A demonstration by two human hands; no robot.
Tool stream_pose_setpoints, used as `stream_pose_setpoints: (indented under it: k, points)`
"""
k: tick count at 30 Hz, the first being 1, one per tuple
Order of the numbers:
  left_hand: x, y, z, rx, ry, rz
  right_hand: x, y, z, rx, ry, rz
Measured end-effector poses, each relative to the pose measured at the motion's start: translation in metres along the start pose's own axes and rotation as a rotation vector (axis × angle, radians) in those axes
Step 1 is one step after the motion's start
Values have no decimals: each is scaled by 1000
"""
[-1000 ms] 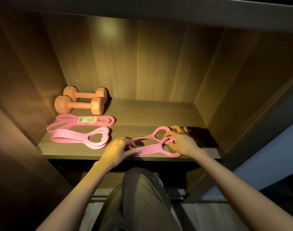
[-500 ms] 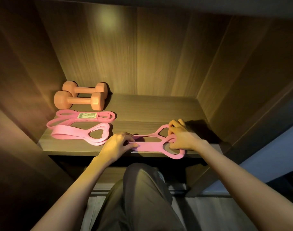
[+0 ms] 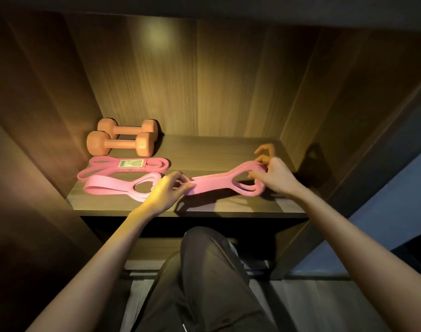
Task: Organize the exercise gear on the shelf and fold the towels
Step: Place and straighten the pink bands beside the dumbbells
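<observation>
While two hands [image 3: 167, 191] [image 3: 276, 176] hold one band [image 3: 212, 185], two dumbbells [image 3: 120, 143] [image 3: 129, 127]

The pink figure-eight rubber band [image 3: 214, 185] spans from left hand [image 3: 167, 191] to right hand [image 3: 276, 176]; two orange dumbbells [image 3: 119, 144] lie behind-left of the left hand.

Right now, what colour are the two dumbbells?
The dumbbells are orange; head view shows them best.

Print on the label [image 3: 130, 163] is too small to read. The front dumbbell [image 3: 119, 144] partly hides the rear dumbbell [image 3: 128, 128]. The left hand [image 3: 167, 191] covers one end of the pink resistance band [image 3: 214, 185].
</observation>
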State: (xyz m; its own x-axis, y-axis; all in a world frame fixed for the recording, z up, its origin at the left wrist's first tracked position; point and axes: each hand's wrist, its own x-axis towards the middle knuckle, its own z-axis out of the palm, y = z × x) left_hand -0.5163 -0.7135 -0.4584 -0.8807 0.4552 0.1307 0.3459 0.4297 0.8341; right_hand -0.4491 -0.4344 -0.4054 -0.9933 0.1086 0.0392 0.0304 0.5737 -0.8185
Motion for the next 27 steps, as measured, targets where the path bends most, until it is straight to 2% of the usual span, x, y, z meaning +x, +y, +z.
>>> stream_pose_setpoints:
  k: [2,4,8,12,15,19,23,27]
  points:
    - [-1,2,0,-58,2,-40,-2,-4,-4,144,0,-5]
    - [-2,3,3,-109,5,-103,-3,-1,-3,177,-27,44]
    - [-1,-3,13,-95,-20,-241,2,19,8,108,-21,146]
    - [6,-17,23,58,-45,-289,11,42,27,-31,47,209]
    - [14,-24,31,181,-58,-274,21,55,41,-127,104,250]
    - [23,-27,40,245,49,-177,29,66,53,-228,112,335]
    - [25,-30,34,201,76,-152,31,70,56,-418,112,253]
    - [15,-27,22,173,80,-65,30,72,46,-300,66,353]
